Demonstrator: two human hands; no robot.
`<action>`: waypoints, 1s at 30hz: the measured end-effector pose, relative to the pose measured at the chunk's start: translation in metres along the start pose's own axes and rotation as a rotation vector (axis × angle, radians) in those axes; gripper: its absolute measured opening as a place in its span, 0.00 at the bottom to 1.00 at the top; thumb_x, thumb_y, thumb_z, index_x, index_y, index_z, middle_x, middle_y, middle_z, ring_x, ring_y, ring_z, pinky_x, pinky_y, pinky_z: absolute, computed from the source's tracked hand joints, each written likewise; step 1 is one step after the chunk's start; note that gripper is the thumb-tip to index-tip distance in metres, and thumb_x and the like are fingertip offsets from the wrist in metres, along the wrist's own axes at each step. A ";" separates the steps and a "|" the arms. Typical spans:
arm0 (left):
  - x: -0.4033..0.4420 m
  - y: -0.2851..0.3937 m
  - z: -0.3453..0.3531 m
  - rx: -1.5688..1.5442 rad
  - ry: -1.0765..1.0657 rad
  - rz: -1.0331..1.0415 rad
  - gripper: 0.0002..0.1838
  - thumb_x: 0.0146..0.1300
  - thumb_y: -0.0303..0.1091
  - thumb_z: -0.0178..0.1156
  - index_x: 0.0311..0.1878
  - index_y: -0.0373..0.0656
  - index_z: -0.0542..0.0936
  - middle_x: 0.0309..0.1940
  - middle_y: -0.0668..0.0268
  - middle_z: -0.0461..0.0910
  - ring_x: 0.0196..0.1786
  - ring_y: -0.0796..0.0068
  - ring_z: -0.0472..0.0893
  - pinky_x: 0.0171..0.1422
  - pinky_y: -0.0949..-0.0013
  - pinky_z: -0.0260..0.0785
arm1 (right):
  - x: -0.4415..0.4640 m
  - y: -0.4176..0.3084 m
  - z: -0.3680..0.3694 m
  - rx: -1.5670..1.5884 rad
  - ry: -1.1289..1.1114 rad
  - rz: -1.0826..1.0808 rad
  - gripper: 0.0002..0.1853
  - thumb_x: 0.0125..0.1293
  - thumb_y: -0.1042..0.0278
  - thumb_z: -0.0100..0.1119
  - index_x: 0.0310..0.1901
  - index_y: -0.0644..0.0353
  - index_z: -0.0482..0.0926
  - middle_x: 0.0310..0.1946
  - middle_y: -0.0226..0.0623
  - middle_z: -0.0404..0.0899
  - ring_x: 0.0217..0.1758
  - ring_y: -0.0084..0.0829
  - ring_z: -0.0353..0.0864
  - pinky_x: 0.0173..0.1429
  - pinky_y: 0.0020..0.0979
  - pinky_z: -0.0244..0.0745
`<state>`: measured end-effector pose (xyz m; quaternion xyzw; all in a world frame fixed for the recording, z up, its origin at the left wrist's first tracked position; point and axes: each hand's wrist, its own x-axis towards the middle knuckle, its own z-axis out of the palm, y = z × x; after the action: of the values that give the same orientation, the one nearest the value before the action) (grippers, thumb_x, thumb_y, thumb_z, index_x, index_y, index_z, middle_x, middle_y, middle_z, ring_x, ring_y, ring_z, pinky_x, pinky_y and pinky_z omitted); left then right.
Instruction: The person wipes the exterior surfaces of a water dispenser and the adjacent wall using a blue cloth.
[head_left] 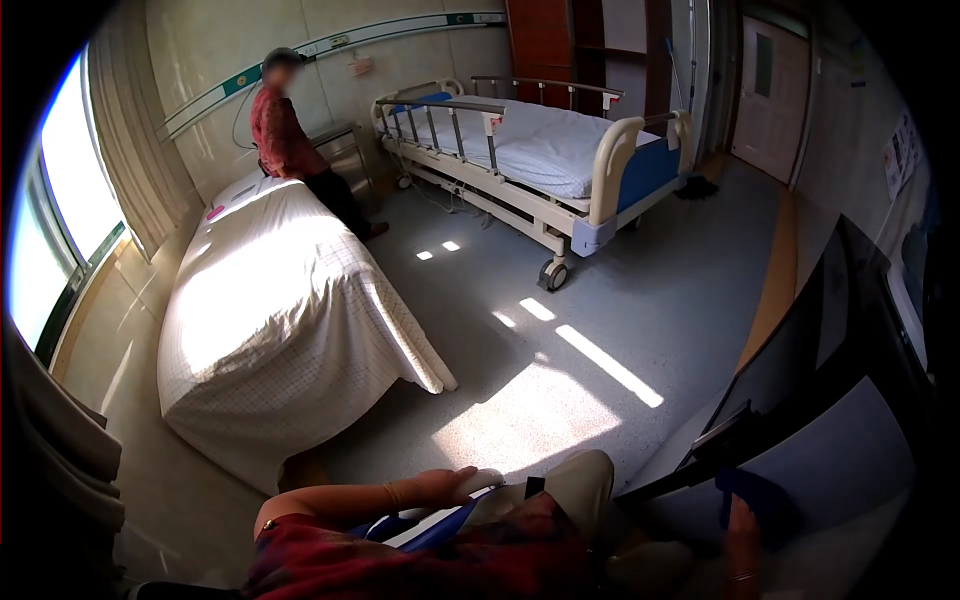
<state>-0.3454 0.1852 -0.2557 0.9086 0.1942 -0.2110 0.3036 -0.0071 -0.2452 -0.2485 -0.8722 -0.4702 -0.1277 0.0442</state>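
- Right hand (741, 528): set against a dark blue cloth (766, 503), fingers pointing away from the wearer. Whether it pinches the cloth or presses it flat cannot be told, as only the side of the hand shows.
- Cloth: at and just beyond the fingers of the right hand, against the lower part of a black-edged panel (850, 450).
- Panel: rises tilted from beside the right hand and extends beyond it; its surface carries paler patches, perhaps reflections.
- Left hand (438, 487): well to the left of the right hand, beside a pale object (481, 483); its fingers are too foreshortened to tell whether they grip it. Below this hand lies a blue-and-white item (432, 528), partly hidden by the red garment (400, 570).
- Technique (judgement): the cloth is best spread under the whole hand, with light, even pressure, so that no fingertip or wrist ornament meets the panel directly. Slow, overlapping strokes would suit its broad face; the corners call for a folded edge. The left hand might serve as a steady counterweight.
- Surroundings: beyond the left hand, a sheeted bed (330, 380), with another person (285, 135) at its far end; beyond both hands, a railed bed (545, 215).
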 end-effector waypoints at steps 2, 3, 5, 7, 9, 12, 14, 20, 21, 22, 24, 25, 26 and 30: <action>-0.014 -0.007 0.002 -0.034 -0.025 -0.139 0.35 0.59 0.51 0.54 0.66 0.46 0.56 0.44 0.44 0.77 0.44 0.44 0.78 0.50 0.54 0.70 | 0.001 0.018 -0.013 -0.058 0.029 -0.036 0.19 0.59 0.81 0.46 0.53 0.66 0.72 0.52 0.47 0.72 0.55 0.47 0.71 0.58 0.39 0.68; -0.019 -0.002 0.000 -0.035 -0.024 -0.142 0.35 0.59 0.51 0.54 0.66 0.46 0.56 0.44 0.44 0.77 0.44 0.44 0.78 0.50 0.54 0.70 | 0.004 0.027 -0.023 -0.117 0.059 -0.071 0.18 0.60 0.81 0.45 0.54 0.67 0.72 0.53 0.48 0.71 0.55 0.47 0.71 0.58 0.39 0.68; -0.024 0.007 -0.002 -0.109 -0.002 -0.251 0.33 0.59 0.52 0.54 0.64 0.47 0.60 0.44 0.46 0.77 0.46 0.46 0.78 0.52 0.55 0.69 | 0.020 0.044 -0.053 -0.434 0.296 -0.137 0.19 0.61 0.81 0.45 0.55 0.67 0.71 0.58 0.51 0.66 0.58 0.49 0.68 0.60 0.42 0.67; -0.022 0.010 0.001 -0.111 0.039 -0.274 0.31 0.58 0.52 0.55 0.61 0.47 0.62 0.43 0.46 0.77 0.46 0.47 0.78 0.52 0.54 0.69 | 0.051 0.038 -0.106 -0.595 0.533 -0.104 0.18 0.63 0.79 0.43 0.55 0.65 0.70 0.62 0.50 0.60 0.63 0.50 0.62 0.62 0.48 0.62; -0.018 0.011 0.004 -0.115 0.081 -0.292 0.30 0.57 0.51 0.56 0.59 0.46 0.65 0.42 0.47 0.78 0.46 0.47 0.77 0.51 0.54 0.68 | 0.078 0.032 -0.155 -0.757 0.632 -0.052 0.19 0.67 0.68 0.46 0.58 0.57 0.70 0.64 0.46 0.58 0.66 0.50 0.57 0.63 0.49 0.61; -0.015 0.008 0.006 -0.116 0.096 -0.290 0.27 0.57 0.49 0.56 0.57 0.46 0.67 0.42 0.48 0.78 0.45 0.48 0.78 0.52 0.54 0.68 | 0.121 0.008 -0.219 -0.841 0.788 -0.072 0.28 0.68 0.48 0.38 0.64 0.56 0.61 0.66 0.47 0.55 0.70 0.49 0.53 0.67 0.53 0.52; -0.017 0.013 0.003 -0.110 0.103 -0.299 0.26 0.57 0.48 0.56 0.56 0.45 0.68 0.41 0.48 0.78 0.45 0.48 0.78 0.52 0.54 0.68 | 0.136 0.011 -0.238 -0.827 0.809 -0.061 0.38 0.63 0.33 0.33 0.66 0.53 0.58 0.67 0.45 0.55 0.70 0.47 0.52 0.68 0.53 0.50; -0.020 0.014 0.001 -0.068 0.086 -0.300 0.28 0.58 0.51 0.54 0.58 0.45 0.68 0.43 0.48 0.78 0.45 0.48 0.78 0.54 0.56 0.69 | 0.132 0.011 -0.267 -0.564 0.465 -0.045 0.39 0.65 0.32 0.28 0.66 0.55 0.59 0.66 0.44 0.58 0.70 0.42 0.54 0.70 0.47 0.48; -0.019 0.014 0.002 -0.067 0.086 -0.300 0.28 0.58 0.51 0.54 0.58 0.45 0.68 0.43 0.48 0.78 0.45 0.48 0.78 0.54 0.56 0.69 | 0.133 0.007 -0.271 -0.563 0.465 -0.044 0.39 0.65 0.32 0.28 0.66 0.55 0.59 0.66 0.44 0.58 0.70 0.42 0.54 0.70 0.47 0.48; -0.019 0.014 0.003 -0.067 0.088 -0.301 0.28 0.58 0.51 0.54 0.58 0.45 0.67 0.43 0.48 0.78 0.46 0.48 0.78 0.54 0.56 0.69 | 0.140 -0.010 -0.280 -0.233 0.563 -0.093 0.34 0.65 0.39 0.33 0.57 0.62 0.68 0.58 0.49 0.67 0.63 0.44 0.63 0.65 0.43 0.55; -0.020 0.015 0.002 -0.059 0.088 -0.300 0.28 0.58 0.51 0.54 0.58 0.46 0.67 0.43 0.48 0.78 0.46 0.48 0.78 0.54 0.57 0.69 | 0.137 0.020 -0.292 0.099 0.448 -0.159 0.35 0.68 0.40 0.32 0.52 0.68 0.75 0.55 0.52 0.72 0.60 0.44 0.67 0.64 0.40 0.57; -0.020 0.016 0.001 -0.053 0.092 -0.307 0.28 0.58 0.51 0.54 0.58 0.46 0.67 0.43 0.48 0.78 0.46 0.49 0.78 0.54 0.57 0.69 | 0.137 0.021 -0.306 0.099 0.451 -0.156 0.35 0.68 0.40 0.32 0.52 0.68 0.75 0.55 0.52 0.72 0.60 0.44 0.67 0.64 0.40 0.57; -0.020 0.017 0.000 -0.047 0.098 -0.313 0.28 0.58 0.51 0.54 0.58 0.46 0.68 0.43 0.48 0.78 0.46 0.49 0.78 0.55 0.57 0.69 | 0.142 0.020 -0.321 0.211 0.321 -0.246 0.35 0.69 0.42 0.30 0.52 0.69 0.75 0.54 0.52 0.72 0.60 0.44 0.67 0.65 0.39 0.56; -0.017 0.011 0.007 -0.030 0.110 -0.304 0.28 0.58 0.50 0.54 0.58 0.46 0.68 0.44 0.48 0.78 0.47 0.50 0.78 0.55 0.57 0.69 | 0.151 0.020 -0.332 0.384 0.199 -0.271 0.32 0.71 0.47 0.30 0.50 0.71 0.75 0.51 0.50 0.74 0.58 0.43 0.70 0.64 0.36 0.57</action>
<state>-0.3560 0.1691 -0.2468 0.8743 0.3490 -0.2016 0.2705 0.0285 -0.1999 0.1123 -0.7600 -0.5917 -0.1263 0.2375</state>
